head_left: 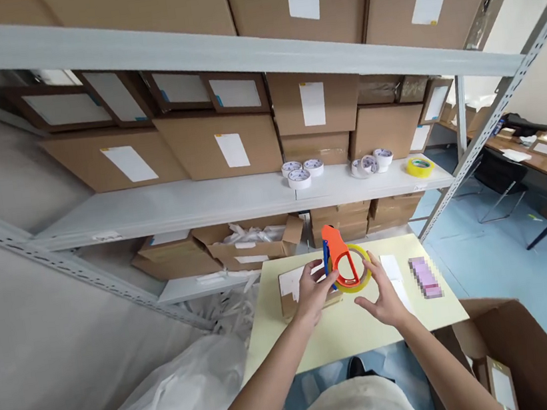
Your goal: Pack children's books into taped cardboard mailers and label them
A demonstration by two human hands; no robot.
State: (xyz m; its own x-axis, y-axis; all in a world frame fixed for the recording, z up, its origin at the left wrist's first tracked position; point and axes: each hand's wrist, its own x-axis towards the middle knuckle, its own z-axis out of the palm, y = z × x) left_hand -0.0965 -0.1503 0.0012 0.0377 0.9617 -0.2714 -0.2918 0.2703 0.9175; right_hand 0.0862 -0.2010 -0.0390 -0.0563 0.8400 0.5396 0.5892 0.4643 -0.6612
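Observation:
An orange and blue tape dispenser (338, 250) is held above the table, with a roll of yellow tape (366, 273) on its side. My left hand (313, 288) grips the dispenser from the left, its thumb against the orange frame. At the roll's right rim are the fingers of my right hand (386, 294), while the thumb sits just under the roll. Below and behind my left hand, a small cardboard box (288, 302) with a white label lies on the pale yellow table (332, 345).
White paper (394, 276) and a blurred purple item (425, 277) lie on the table's right. Behind it, a metal shelf (232, 193) carries cardboard boxes, several white tape rolls (299, 178) and a yellow roll (419, 166). An open carton (528, 339) stands at lower right.

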